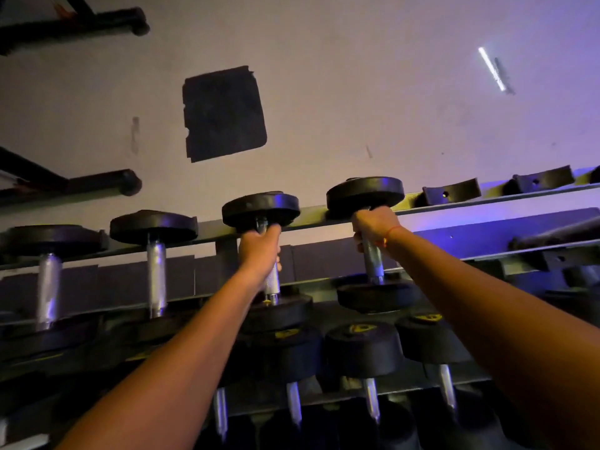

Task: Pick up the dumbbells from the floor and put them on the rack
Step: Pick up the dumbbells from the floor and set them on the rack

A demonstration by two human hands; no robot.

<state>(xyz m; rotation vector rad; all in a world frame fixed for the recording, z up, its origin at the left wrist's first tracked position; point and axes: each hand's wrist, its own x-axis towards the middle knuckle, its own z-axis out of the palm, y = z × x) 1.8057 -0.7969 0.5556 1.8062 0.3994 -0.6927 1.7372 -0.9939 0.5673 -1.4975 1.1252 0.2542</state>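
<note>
Two black dumbbells with metal handles lie across the top tier of the rack [311,219]. My left hand [259,248] grips the handle of the left dumbbell [261,207], just below its far head. My right hand [376,224] grips the handle of the right dumbbell [365,191], also close to the far head. A red thread circles my right wrist. Both far heads sit at the rack's back rail, and the near heads rest at the front rail.
Two more dumbbells [154,225] lie on the top tier to the left. Bare black saddles [451,191] follow to the right. A lower tier holds several dumbbells [363,349]. Beyond the rack are a grey floor, a black mat [224,113] and bench feet [130,181].
</note>
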